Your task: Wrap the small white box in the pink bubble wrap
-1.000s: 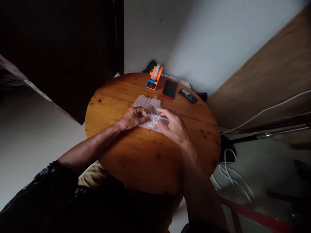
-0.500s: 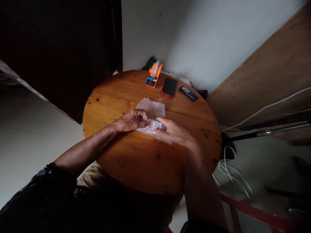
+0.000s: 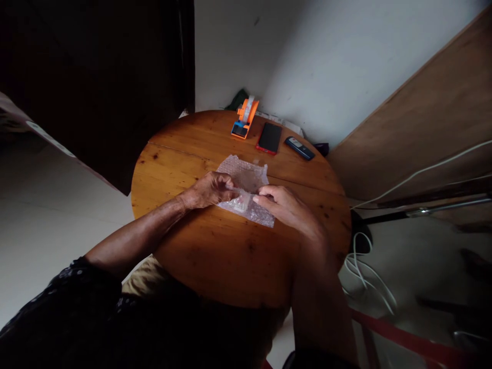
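A sheet of clear bubble wrap [image 3: 248,179] lies on the round wooden table [image 3: 215,246]. A small pale object [image 3: 242,204], too wrapped to identify, sits under its near fold. My left hand [image 3: 209,188] rests on the sheet's left edge, fingers curled and pinching the wrap. My right hand [image 3: 286,205] holds the fold from the right, thumb and fingers pressed together on the wrap.
An orange and blue tape dispenser [image 3: 243,119], a dark phone with a red edge [image 3: 269,138] and a small blue handset [image 3: 299,148] lie at the table's far edge. White cables [image 3: 365,277] coil on the floor at right. A wooden board [image 3: 423,118] leans against the wall.
My right hand went from spread flat over the wrap to pinching its fold, and the sheet's near part has been folded over the small object. My left hand has stayed in place.
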{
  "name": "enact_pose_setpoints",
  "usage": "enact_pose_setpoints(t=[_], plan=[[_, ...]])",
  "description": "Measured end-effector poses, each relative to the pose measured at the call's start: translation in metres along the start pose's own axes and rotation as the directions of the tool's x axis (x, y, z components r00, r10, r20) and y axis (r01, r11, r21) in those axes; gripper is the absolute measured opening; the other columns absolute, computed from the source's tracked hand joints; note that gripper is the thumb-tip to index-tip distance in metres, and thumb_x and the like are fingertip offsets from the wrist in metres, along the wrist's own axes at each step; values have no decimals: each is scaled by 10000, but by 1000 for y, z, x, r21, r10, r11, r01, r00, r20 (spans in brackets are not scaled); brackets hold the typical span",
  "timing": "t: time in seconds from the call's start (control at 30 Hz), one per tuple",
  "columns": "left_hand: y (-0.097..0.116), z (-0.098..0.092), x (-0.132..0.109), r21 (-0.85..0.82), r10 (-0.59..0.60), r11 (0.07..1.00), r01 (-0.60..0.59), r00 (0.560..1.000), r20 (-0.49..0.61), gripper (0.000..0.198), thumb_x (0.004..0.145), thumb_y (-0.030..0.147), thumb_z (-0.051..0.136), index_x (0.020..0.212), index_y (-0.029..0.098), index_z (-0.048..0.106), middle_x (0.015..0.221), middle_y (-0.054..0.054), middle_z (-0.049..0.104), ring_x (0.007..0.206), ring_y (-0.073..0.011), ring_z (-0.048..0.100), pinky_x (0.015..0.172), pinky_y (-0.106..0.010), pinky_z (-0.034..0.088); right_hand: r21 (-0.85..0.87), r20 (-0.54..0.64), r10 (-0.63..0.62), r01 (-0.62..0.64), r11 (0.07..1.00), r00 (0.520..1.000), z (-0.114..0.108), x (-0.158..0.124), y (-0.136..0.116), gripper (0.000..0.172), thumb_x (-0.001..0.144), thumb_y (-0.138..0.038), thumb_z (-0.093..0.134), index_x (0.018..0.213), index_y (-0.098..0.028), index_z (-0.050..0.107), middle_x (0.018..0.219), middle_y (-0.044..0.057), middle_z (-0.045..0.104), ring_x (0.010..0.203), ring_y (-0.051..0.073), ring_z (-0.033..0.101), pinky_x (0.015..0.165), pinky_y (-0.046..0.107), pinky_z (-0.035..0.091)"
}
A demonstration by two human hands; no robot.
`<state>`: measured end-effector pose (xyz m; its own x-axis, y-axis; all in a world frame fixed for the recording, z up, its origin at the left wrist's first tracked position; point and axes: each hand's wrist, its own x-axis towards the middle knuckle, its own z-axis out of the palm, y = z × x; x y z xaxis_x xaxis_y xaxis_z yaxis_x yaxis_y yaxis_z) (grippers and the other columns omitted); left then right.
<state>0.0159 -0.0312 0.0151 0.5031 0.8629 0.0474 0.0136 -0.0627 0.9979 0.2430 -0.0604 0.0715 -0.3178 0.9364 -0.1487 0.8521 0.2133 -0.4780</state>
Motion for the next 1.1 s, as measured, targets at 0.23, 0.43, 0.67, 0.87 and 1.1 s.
enact_pose_setpoints(t=[0.23,0.43,0.67,0.87,1.1], plan=[[-7,6,4,-9,31,999,-32,998,-51,375,694,380,849,688,147,555,758,-3,629,658,-77,533,605,-216,423,-91,7,97,-96,991,995,-2,1,-4,264,874,-372,589,671,-203,591,605,-9,540,605,148,500,595,284,276],[-5,6,5,-8,23,1000,-23,999,-45,298,713,297,820,744,151,562,761,12,591,669,-77,518,609,-210,404,-134,3,103,-102,986,995,2,4,-2,275,865,-340,610,629,-209,558,588,-8,558,582,142,498,575,284,258],[-3,7,6,-26,-4,1000,3,998,-58,257,711,233,801,765,150,564,754,26,568,660,-68,498,603,-200,393,-165,-97,68,-83,983,993,11,7,2,109,849,-269,620,752,-221,604,758,30,686,711,183,590,628,281,338],[-4,6,7,43,-6,999,8,998,-58,229,728,242,780,772,148,576,745,22,575,654,-75,485,598,-210,377,-105,-256,-160,137,985,953,22,9,-3,188,891,-142,456,962,-228,607,1031,83,700,904,217,640,784,324,440],[-2,6,7,95,6,995,1,997,-74,189,751,223,752,775,153,578,733,28,563,646,-73,467,600,-211,365,9,-187,-205,210,978,961,27,4,-12,185,922,-190,451,1023,-242,597,1005,50,688,852,196,620,748,310,426]])
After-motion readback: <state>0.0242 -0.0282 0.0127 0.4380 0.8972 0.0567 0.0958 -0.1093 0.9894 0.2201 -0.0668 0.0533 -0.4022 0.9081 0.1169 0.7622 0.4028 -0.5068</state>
